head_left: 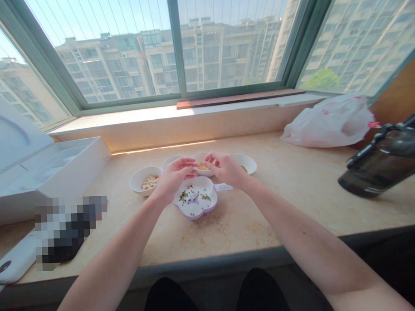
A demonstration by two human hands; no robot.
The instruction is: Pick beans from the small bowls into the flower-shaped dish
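My left hand (177,174) hovers over the back left of a flower-shaped dish (195,215), fingers stretched and slightly curved, nothing visible in them. Small green beans lie scattered in this white dish with a purple edge. My right hand (224,167) is at the front of a bowl of orange-yellow grains (202,166). Its thumb and fingers are pinched together; anything between them is too small to make out. Left of my left hand stands a white bowl (135,187) with pale flat pieces. Behind my hands are another white bowl (169,161), partly hidden, and a bowl (251,164) with some green beans.
A white label strip (225,187) lies beside the dish. Left are an open white box (95,155), a blurred dark object (74,232) and a white handled item (17,259). At right lie a plastic bag (329,121) and a dark bottle (381,163). The counter's front edge (211,259) runs before my knees.
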